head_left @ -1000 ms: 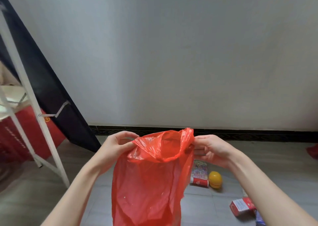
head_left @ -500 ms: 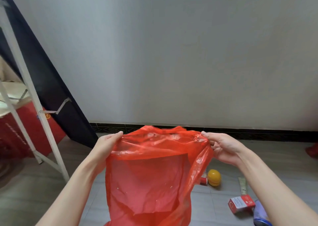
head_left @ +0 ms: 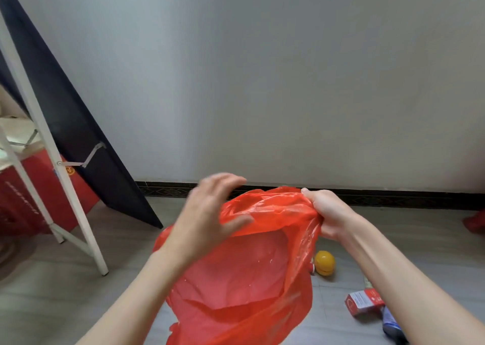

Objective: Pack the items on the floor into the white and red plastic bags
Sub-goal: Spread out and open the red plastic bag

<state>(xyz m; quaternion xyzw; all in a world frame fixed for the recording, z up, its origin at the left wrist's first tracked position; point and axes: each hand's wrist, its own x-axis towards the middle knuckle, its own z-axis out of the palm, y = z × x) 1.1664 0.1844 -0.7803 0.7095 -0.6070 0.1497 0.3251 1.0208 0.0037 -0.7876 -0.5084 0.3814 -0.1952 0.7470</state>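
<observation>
Head view. Our left hand [head_left: 210,218] sits at centre frame with its fingers spread and blurred; the thumb lies across the near rim of the red plastic bag [head_left: 241,273], but we cannot tell whether it actually pinches the film. Our right hand [head_left: 328,213], just right of centre, is closed on the far rim, bunching the plastic in its fist. The bag hangs between the forearms in the lower centre, mouth partly open and facing up, with nothing visible inside it.

On the floor [head_left: 78,292] in the lower right we see a yellow round object [head_left: 325,262] just beside the bag's right edge, a small red-and-white box [head_left: 363,301] further right, and a blue item [head_left: 391,326] partly hidden by the right forearm. No white bag can be identified.

We judge the step in hand to be opening the bag mouth. The next move calls for a firm left grip on the near rim, then a lowering toward the items.
</observation>
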